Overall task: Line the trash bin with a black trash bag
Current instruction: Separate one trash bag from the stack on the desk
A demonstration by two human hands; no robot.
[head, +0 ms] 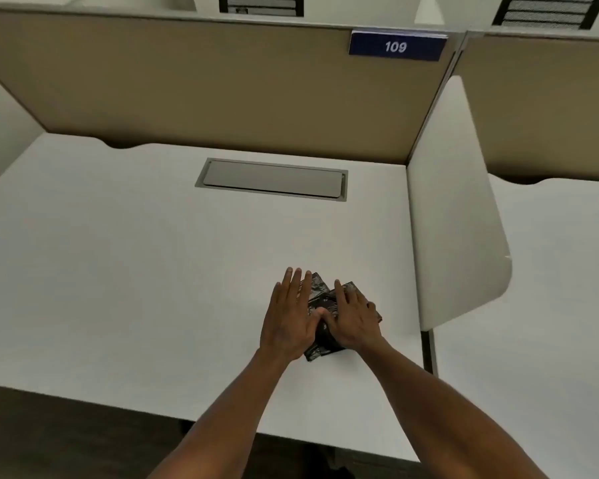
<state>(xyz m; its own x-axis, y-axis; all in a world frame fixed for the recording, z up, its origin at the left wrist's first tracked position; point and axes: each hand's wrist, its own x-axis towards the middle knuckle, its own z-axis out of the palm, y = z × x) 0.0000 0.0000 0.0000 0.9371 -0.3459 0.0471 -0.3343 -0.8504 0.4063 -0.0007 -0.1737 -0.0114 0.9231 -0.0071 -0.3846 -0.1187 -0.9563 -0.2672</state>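
A folded black trash bag [320,297] lies flat on the white desk [135,271], right of centre and near the front edge. My left hand [289,323] rests palm down on the bag's left part, fingers spread and extended. My right hand [351,319] lies palm down on its right part, fingers also stretched out. The two thumbs meet over the middle of the bag. Much of the bag is hidden under the hands. No trash bin is in view.
A grey cable hatch [272,179] is set into the desk at the back. A beige partition [222,91] with a blue "109" sign [396,46] closes the rear. A white side divider [453,209] stands at the right, with another desk [550,288] beyond it.
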